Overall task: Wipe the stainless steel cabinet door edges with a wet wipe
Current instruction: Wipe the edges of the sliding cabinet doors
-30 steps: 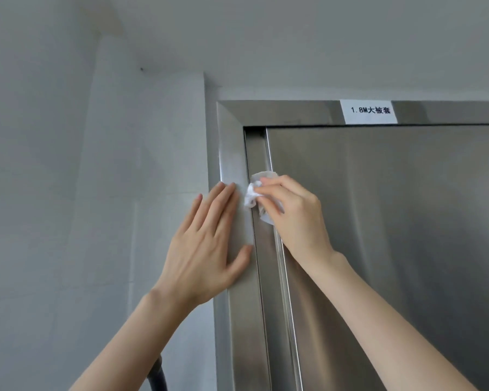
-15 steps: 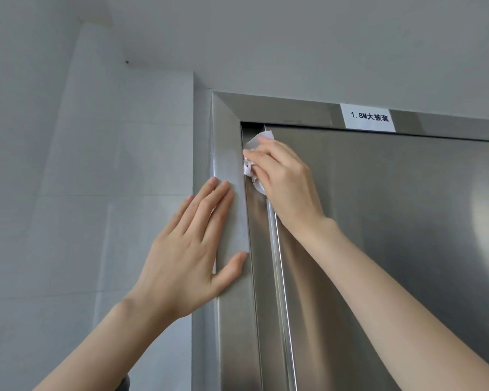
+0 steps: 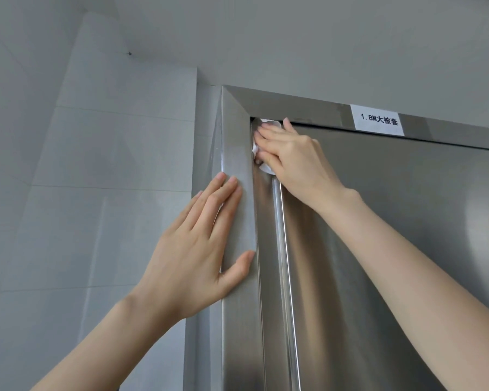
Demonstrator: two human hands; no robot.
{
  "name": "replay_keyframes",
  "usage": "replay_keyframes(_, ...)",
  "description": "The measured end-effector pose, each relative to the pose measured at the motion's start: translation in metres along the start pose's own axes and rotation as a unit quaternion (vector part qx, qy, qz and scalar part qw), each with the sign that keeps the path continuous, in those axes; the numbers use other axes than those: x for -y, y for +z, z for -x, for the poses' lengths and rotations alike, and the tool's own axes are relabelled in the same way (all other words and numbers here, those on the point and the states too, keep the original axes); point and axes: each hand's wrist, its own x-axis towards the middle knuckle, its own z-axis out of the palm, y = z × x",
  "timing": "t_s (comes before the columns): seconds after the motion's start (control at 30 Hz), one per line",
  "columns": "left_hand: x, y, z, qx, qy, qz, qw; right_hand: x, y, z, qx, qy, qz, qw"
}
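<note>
A stainless steel cabinet door (image 3: 393,235) fills the right side, set in a steel frame (image 3: 235,153). My right hand (image 3: 294,159) grips a crumpled white wet wipe (image 3: 267,168) and presses it into the door's top left corner, against the vertical edge (image 3: 280,249). Most of the wipe is hidden under the fingers. My left hand (image 3: 198,255) lies flat with straight fingers on the frame's left upright, below the right hand.
A white label (image 3: 378,120) with printed text sticks on the frame's top rail. Grey tiled wall (image 3: 96,179) runs to the left of the cabinet, and the ceiling (image 3: 294,38) sits close above the frame.
My right hand has slid the wipe up the door's left edge to the top corner. The left hand stays flat on the frame, and the view has tilted upward.
</note>
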Motion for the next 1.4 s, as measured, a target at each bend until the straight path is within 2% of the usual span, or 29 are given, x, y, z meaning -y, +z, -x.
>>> replay_keyframes(0.13, -0.005, -0.002, 0.0, 0.008, -0.01, 0.005, 1.0, 0.013, 0.003, 0.029, -0.058, -0.023, -0.017, 0.998)
replay_keyframes(0.3, -0.005, -0.003, 0.0, 0.012, -0.016, 0.013, 1.0, 0.005, -0.004, 0.005, -0.016, 0.007, -0.047, 0.999)
replay_keyframes(0.5, -0.016, 0.0, 0.012, 0.005, -0.027, 0.026, 0.999, 0.024, 0.009, 0.049, -0.117, -0.005, -0.047, 0.992)
replay_keyframes(0.67, -0.017, -0.001, 0.013, 0.014, -0.019, 0.006, 1.0, 0.024, 0.008, 0.052, -0.094, 0.02, -0.096, 0.991)
replay_keyframes(0.9, -0.016, 0.004, 0.013, -0.012, -0.021, 0.017, 1.0, 0.013, 0.009, 0.012, -0.12, 0.061, -0.141, 0.981)
replay_keyframes(0.97, -0.016, 0.005, 0.013, -0.019, -0.02, 0.024, 0.999, 0.013, 0.012, 0.017, -0.12, 0.052, -0.086, 0.988)
replay_keyframes(1.0, -0.016, 0.005, 0.012, -0.019, -0.018, 0.025, 0.999, 0.011, 0.013, 0.018, -0.114, 0.038, -0.05, 0.992)
replay_keyframes(1.1, -0.014, 0.005, 0.012, -0.018, -0.013, 0.025, 0.999, 0.011, 0.008, 0.02, -0.058, 0.028, -0.04, 0.997)
replay_keyframes(1.23, -0.014, 0.006, 0.012, -0.024, -0.013, 0.026, 0.999, 0.015, 0.001, 0.034, 0.05, 0.017, -0.029, 0.998)
replay_keyframes(1.4, -0.014, 0.006, 0.013, -0.026, -0.009, 0.032, 0.999, 0.026, -0.004, 0.044, 0.093, 0.034, 0.004, 0.995)
